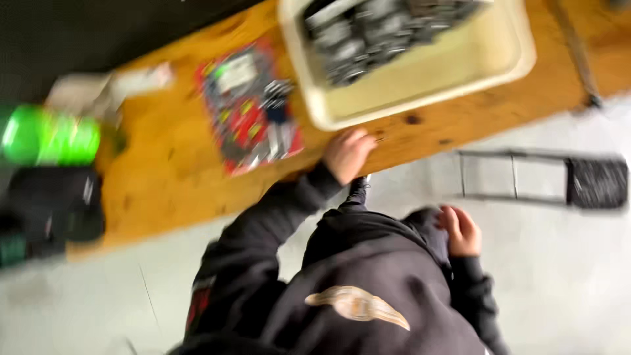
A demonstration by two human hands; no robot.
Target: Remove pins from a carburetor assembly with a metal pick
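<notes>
The picture is motion-blurred. My left hand (348,154) rests with curled fingers on the front edge of the wooden table (164,177), just below the near corner of a cream plastic tray (420,79). The tray holds several dark metal parts (368,33). My right hand (460,230) is down at my waist, away from the table, with its fingers curled against the hem of my black hoodie (368,283). I can see nothing else in either hand.
A red packet of small tools (253,105) lies left of the tray. A green bottle (49,137) and a black case (52,207) sit at the table's left end, with white paper (112,85) behind. A black metal frame (539,177) lies on the pale floor at right.
</notes>
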